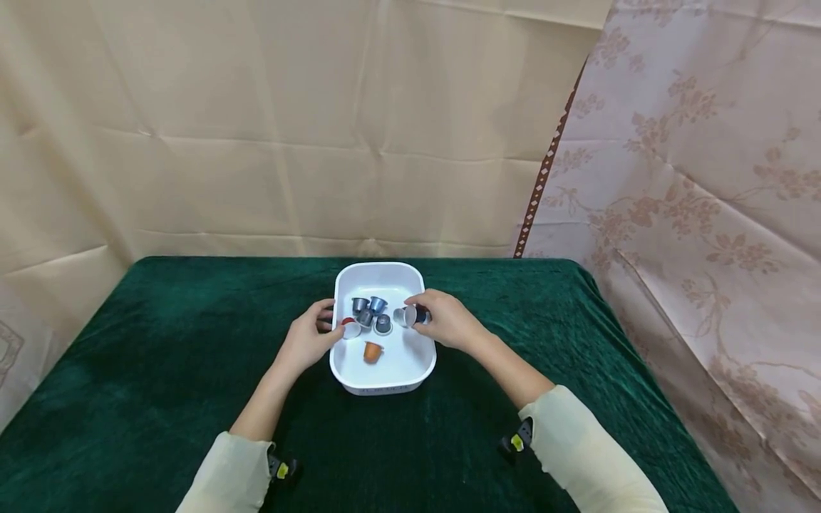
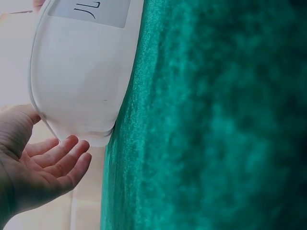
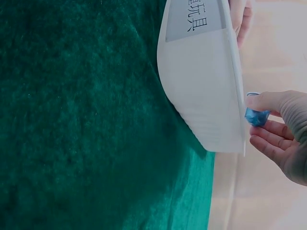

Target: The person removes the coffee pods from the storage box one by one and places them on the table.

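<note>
A white plastic tub (image 1: 383, 374) stands on a green cloth and holds several small coffee capsules. My left hand (image 1: 311, 338) holds the tub's left rim, thumb over the edge and fingers along the outside wall. Just beyond that thumb lies a red capsule (image 1: 348, 320) beside a pale lid. Over the right rim, my right hand (image 1: 449, 320) pinches a blue capsule (image 3: 257, 116) between thumb and fingers, its pale lid facing left in the head view. Grey and blue capsules (image 1: 378, 305) cluster mid-tub, and an orange capsule (image 1: 373, 352) lies apart, nearer the front.
The dark green velvet cloth (image 1: 160, 370) covers the table, whose far edge runs behind the tub. Behind it hangs a cream curtain (image 1: 256, 128), with a flowered cloth (image 1: 693, 178) on the right. Printed writing marks the tub's front label (image 3: 196, 19).
</note>
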`<state>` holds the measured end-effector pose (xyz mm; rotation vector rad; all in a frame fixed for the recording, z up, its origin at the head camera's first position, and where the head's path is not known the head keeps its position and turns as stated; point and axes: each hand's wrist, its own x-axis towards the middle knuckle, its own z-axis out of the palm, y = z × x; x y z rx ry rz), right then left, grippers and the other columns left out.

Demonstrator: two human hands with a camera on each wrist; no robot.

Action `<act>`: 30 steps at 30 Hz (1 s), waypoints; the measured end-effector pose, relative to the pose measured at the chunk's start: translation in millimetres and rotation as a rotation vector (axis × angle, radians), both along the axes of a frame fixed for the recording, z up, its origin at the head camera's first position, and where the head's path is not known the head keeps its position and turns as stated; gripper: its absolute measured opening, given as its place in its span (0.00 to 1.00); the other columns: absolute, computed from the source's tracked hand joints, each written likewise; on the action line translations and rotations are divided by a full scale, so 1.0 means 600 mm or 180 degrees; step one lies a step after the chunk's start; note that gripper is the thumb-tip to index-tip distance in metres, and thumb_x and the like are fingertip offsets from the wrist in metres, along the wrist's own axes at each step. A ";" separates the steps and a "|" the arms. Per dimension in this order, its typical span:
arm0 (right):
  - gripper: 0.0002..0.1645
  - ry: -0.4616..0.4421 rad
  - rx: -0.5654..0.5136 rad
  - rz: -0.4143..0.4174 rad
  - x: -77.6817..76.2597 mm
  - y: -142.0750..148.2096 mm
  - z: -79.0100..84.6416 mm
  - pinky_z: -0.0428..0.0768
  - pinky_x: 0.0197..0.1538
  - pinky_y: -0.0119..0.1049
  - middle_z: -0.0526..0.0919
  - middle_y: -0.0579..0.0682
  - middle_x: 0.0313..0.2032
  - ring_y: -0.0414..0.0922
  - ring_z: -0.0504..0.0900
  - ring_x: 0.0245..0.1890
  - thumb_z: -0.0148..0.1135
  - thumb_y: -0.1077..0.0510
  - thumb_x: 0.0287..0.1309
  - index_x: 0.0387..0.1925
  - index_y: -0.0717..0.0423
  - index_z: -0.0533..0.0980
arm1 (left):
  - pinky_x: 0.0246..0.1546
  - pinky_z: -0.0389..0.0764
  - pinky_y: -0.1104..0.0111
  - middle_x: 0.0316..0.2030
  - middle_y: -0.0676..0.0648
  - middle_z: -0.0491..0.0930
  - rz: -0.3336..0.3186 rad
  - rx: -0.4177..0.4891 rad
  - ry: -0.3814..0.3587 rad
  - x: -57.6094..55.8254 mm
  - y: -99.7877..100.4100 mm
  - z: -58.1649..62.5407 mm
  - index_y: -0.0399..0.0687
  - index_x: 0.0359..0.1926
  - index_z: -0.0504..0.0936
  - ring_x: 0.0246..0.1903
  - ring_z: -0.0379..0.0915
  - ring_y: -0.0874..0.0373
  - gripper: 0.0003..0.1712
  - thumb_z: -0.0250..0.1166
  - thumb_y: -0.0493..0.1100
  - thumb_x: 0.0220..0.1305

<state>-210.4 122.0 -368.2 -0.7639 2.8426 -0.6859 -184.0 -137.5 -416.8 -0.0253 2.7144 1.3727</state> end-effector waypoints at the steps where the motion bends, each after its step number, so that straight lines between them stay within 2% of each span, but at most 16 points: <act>1: 0.26 0.0004 0.0001 0.0007 -0.001 0.000 0.000 0.79 0.48 0.38 0.79 0.51 0.47 0.44 0.77 0.44 0.64 0.58 0.53 0.56 0.54 0.74 | 0.47 0.81 0.58 0.58 0.38 0.71 -0.0004 0.0001 0.0001 0.000 0.000 0.000 0.47 0.67 0.60 0.51 0.73 0.47 0.34 0.60 0.45 0.62; 7: 0.26 -0.0003 -0.0005 -0.0030 -0.001 0.003 0.001 0.79 0.46 0.37 0.79 0.50 0.45 0.44 0.77 0.42 0.65 0.58 0.53 0.56 0.54 0.74 | 0.46 0.81 0.58 0.58 0.38 0.71 0.0004 0.0020 -0.0013 0.001 -0.001 0.000 0.47 0.67 0.59 0.52 0.72 0.46 0.35 0.60 0.45 0.60; 17: 0.26 0.0105 -0.0001 -0.0066 -0.003 0.013 0.001 0.79 0.50 0.40 0.79 0.51 0.46 0.45 0.77 0.46 0.65 0.58 0.53 0.55 0.54 0.74 | 0.46 0.80 0.58 0.58 0.38 0.71 -0.0009 0.0011 -0.0003 0.000 -0.003 0.001 0.47 0.67 0.59 0.51 0.72 0.46 0.35 0.60 0.45 0.61; 30: 0.25 0.0065 -0.0043 -0.0107 -0.007 0.024 0.000 0.80 0.49 0.41 0.79 0.51 0.46 0.46 0.78 0.45 0.65 0.57 0.54 0.55 0.55 0.74 | 0.45 0.81 0.58 0.58 0.39 0.70 -0.0001 0.0045 -0.0022 0.002 -0.002 0.002 0.48 0.67 0.59 0.51 0.72 0.47 0.35 0.60 0.46 0.60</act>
